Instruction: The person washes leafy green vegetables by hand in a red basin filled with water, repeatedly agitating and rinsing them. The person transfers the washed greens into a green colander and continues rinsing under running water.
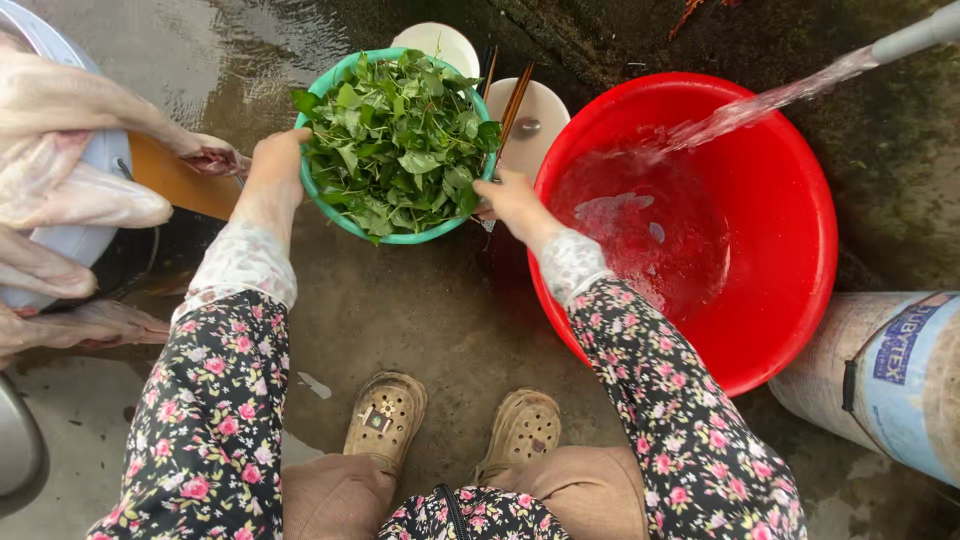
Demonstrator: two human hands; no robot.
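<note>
A green plastic basket (345, 222) heaped with leafy greens (400, 140) is held just above the wet concrete ground. My left hand (275, 165) grips its left rim and my right hand (510, 200) grips its right rim. Both arms wear floral sleeves. To the right stands a big red basin (790, 250) with water streaming into it from a grey pipe (915, 35) at the top right.
Plucked raw poultry (60, 150) lies over a pale bowl at the far left. White dishes (540, 105) with chopsticks (512, 100) sit behind the basket. A rolled sack (890, 375) lies at the right. My feet in tan clogs (385, 415) are below.
</note>
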